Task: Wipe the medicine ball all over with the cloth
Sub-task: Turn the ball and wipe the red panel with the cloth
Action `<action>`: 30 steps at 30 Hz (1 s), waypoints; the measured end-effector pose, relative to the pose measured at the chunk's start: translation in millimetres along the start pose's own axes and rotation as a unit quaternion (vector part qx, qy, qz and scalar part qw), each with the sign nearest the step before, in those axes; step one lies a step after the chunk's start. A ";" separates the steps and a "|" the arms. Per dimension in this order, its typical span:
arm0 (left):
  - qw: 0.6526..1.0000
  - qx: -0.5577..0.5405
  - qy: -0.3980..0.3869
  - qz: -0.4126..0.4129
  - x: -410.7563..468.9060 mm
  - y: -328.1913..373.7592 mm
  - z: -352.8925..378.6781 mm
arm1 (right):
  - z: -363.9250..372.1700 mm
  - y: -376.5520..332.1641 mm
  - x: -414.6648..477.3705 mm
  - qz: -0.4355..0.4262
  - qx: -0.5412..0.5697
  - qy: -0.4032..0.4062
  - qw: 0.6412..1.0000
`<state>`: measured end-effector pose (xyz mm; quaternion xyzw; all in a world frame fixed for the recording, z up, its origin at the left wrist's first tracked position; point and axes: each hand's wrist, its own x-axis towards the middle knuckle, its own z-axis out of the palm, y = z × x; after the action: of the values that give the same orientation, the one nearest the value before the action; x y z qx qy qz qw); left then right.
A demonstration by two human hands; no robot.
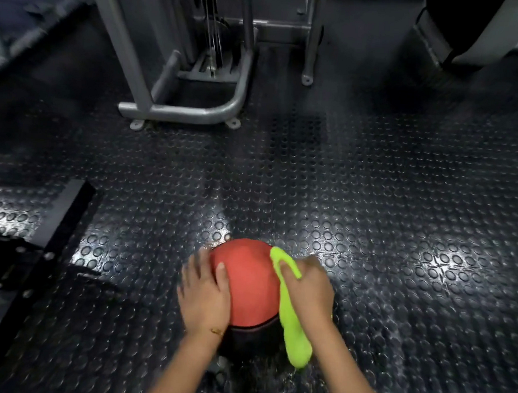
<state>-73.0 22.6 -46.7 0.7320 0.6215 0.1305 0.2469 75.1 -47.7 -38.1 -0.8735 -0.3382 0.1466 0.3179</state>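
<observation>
— Red medicine ball (249, 282) on the studded rubber floor (370, 201): what has each hand got?

— Left hand (204, 295) lies spread flat on the ball's left side, fingers open, gripping nothing. Right hand (308, 290) is curled around a lime-green cloth (293, 331), pressing it to the ball's right side.

— Any lettering?

— None legible; the ball's near part is black.

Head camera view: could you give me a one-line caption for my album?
Left hand steadies a red medicine ball on studded gym flooring while right hand presses a lime-green cloth against it.
</observation>
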 end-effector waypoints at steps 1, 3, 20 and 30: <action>0.996 -0.048 0.019 -0.073 -6.9 6.3 5.8 | -0.9 -0.7 2.6 0.030 -0.003 0.004 1.000; 0.994 -0.070 0.042 -0.069 -9.8 11.7 13.3 | 0.4 -2.8 -13.1 -0.023 0.016 0.014 1.000; 0.997 -0.073 0.006 0.007 -21.3 5.9 13.9 | 0.9 16.7 -51.1 -0.263 -0.044 0.027 0.963; 0.987 -0.071 -0.106 0.094 13.8 4.6 -1.0 | -5.7 -17.9 -20.6 -0.124 -0.010 -0.065 0.990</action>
<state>-67.0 35.8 -45.0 0.7775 0.5094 0.1186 0.3493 53.9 -54.3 -21.2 -0.8164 -0.4655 0.1596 0.3023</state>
